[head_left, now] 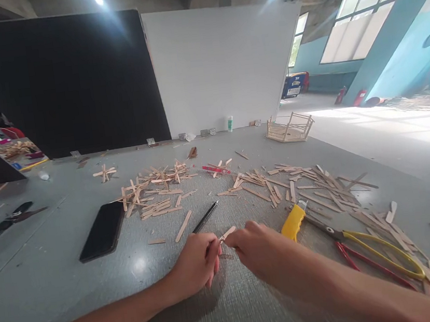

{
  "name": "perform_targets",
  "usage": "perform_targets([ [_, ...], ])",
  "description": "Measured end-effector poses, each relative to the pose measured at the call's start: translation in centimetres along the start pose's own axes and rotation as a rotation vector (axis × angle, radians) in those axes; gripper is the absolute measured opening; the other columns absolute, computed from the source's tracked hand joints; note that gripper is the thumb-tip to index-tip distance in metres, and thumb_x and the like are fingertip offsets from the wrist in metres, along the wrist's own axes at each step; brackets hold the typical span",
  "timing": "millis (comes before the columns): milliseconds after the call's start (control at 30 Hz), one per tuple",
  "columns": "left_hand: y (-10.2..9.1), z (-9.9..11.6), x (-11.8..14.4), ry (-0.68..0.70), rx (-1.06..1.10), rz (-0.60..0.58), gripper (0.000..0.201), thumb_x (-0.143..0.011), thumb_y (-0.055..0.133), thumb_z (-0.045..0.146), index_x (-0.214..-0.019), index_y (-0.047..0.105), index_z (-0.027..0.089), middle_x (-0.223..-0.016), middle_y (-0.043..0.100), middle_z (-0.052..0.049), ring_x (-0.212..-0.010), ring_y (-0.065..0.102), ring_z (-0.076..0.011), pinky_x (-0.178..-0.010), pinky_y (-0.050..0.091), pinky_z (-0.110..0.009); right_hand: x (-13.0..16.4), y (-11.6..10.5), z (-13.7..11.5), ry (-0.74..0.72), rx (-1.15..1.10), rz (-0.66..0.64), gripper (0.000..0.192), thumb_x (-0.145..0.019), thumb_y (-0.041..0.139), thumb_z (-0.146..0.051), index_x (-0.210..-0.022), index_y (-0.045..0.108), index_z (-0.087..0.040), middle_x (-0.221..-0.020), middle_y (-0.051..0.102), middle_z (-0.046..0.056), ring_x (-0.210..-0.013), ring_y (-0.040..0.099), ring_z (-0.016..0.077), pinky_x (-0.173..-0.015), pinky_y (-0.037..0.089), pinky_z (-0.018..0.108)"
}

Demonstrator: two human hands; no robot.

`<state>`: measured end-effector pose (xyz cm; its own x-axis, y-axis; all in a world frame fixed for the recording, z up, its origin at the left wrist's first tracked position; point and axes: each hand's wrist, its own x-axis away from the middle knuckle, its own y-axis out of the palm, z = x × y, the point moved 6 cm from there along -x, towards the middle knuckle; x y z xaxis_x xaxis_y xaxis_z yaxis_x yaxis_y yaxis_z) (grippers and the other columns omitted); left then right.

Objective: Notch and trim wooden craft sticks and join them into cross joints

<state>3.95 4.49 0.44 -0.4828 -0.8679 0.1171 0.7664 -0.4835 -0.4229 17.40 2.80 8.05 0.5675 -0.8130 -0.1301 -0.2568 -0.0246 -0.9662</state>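
Note:
My left hand [196,265] and my right hand [255,247] meet near the front of the grey table [77,282], both pinching one short wooden stick piece [227,232] between their fingertips. A black pen [205,217] lies just beyond my left hand. To the right of my right hand lies a yellow utility knife [293,221]. Pliers with yellow and red handles [371,251] lie further right.
Loose wooden sticks are scattered in piles at the middle [156,191] and right [320,184]. A black phone [103,230] lies at the left. A stick-built frame [290,127] stands at the back, before a white board [222,66] and a black board [60,81].

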Motion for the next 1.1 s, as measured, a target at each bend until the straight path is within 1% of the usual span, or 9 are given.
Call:
perform_targets([
  [167, -0.5, 1.3, 0.4, 0.056, -0.073, 0.021, 0.044, -0.107, 0.031, 0.045, -0.073, 0.048, 0.022, -0.048, 0.049, 0.006, -0.033, 0.045, -0.0103, -0.036, 0.032, -0.020, 2.9, 3.2, -0.2, 0.019, 0.030, 0.067, 0.032, -0.086, 0.053, -0.004, -0.112, 0.069, -0.016, -0.068, 0.071, 0.002, -0.046, 0.059, 0.0117, -0.044, 0.034, 0.023],
  [233, -1.3, 2.9, 1.1, 0.122, -0.126, 0.069, 0.048, -0.108, 0.032, 0.045, -0.070, 0.050, 0.021, -0.048, 0.049, 0.006, -0.037, 0.047, -0.0107, -0.041, 0.036, -0.021, 3.7, 3.2, -0.2, -0.002, 0.013, 0.150, 0.042, -0.093, 0.044, -0.004, -0.131, 0.058, -0.014, -0.078, 0.075, 0.005, -0.050, 0.064, 0.0134, -0.046, 0.040, 0.023],
  [300, -2.2, 4.8, 2.2, 0.208, -0.186, 0.131, 0.046, -0.108, 0.039, 0.044, -0.071, 0.054, 0.021, -0.053, 0.053, 0.004, -0.045, 0.052, -0.0117, -0.050, 0.040, -0.023, 4.6, 2.3, -0.4, -0.058, -0.072, 0.312, 0.045, -0.099, 0.037, -0.005, -0.142, 0.046, -0.013, -0.092, 0.077, 0.009, -0.064, 0.071, 0.0160, -0.054, 0.050, 0.025],
  [400, -3.1, 7.7, 4.1, 0.354, -0.248, 0.213, 0.024, -0.106, 0.050, 0.036, -0.101, 0.068, 0.022, -0.079, 0.073, -0.002, -0.067, 0.067, -0.0157, -0.066, 0.050, -0.025, 5.9, 0.6, -0.8, -0.126, -0.186, 0.524, 0.034, -0.106, 0.038, -0.011, -0.138, 0.048, -0.016, -0.097, 0.076, 0.010, -0.079, 0.074, 0.0179, -0.068, 0.058, 0.027],
  [433, -3.2, 8.9, 5.0, 0.475, -0.301, 0.238, 0.018, -0.106, 0.053, 0.031, -0.112, 0.068, 0.023, -0.086, 0.076, -0.002, -0.070, 0.070, -0.0153, -0.067, 0.052, -0.024, 6.2, 0.2, -1.0, -0.142, -0.197, 0.557, 0.029, -0.107, 0.039, -0.012, -0.133, 0.051, -0.017, -0.093, 0.075, 0.008, -0.076, 0.072, 0.0177, -0.068, 0.058, 0.028],
  [533, -2.8, 11.7, 7.4, 0.794, -0.432, 0.332, 0.022, -0.105, 0.054, 0.020, -0.125, 0.064, 0.019, -0.082, 0.075, 0.000, -0.060, 0.069, -0.0118, -0.060, 0.052, -0.020, 6.4, -0.8, -1.5, -0.202, -0.178, 0.601, 0.021, -0.107, 0.043, -0.012, -0.122, 0.056, -0.017, -0.086, 0.073, 0.006, -0.070, 0.068, 0.0177, -0.064, 0.055, 0.029],
  [600, -2.6, 12.6, 8.3, 0.874, -0.479, 0.373, 0.020, -0.106, 0.052, 0.019, -0.122, 0.065, 0.015, -0.075, 0.072, 0.001, -0.054, 0.066, -0.0101, -0.055, 0.051, -0.019, 6.6, -1.3, -1.7, -0.260, -0.156, 0.621, 0.021, -0.107, 0.043, -0.011, -0.122, 0.056, -0.016, -0.090, 0.073, 0.008, -0.073, 0.067, 0.0189, -0.066, 0.054, 0.031],
  [833, -2.1, 13.2, 9.0, 0.832, -0.501, 0.373, 0.018, -0.106, 0.056, 0.022, -0.115, 0.069, 0.015, -0.088, 0.078, -0.003, -0.072, 0.075, -0.0117, -0.071, 0.057, -0.019, 7.2, -0.7, -1.1, -0.330, -0.151, 0.571, 0.026, -0.110, 0.037, -0.017, -0.129, 0.053, -0.009, -0.094, 0.072, 0.012, -0.082, 0.065, 0.0209, -0.072, 0.053, 0.035],
  [1100, -1.8, 13.1, 8.9, 0.767, -0.449, 0.346, 0.016, -0.104, 0.059, 0.026, -0.109, 0.073, 0.020, -0.080, 0.074, 0.000, -0.061, 0.069, -0.0105, -0.064, 0.056, -0.018, 7.2, -0.9, -1.0, -0.298, -0.166, 0.539, 0.023, -0.109, 0.043, -0.017, -0.128, 0.055, -0.011, -0.103, 0.072, 0.011, -0.093, 0.066, 0.0211, -0.080, 0.052, 0.035],
])
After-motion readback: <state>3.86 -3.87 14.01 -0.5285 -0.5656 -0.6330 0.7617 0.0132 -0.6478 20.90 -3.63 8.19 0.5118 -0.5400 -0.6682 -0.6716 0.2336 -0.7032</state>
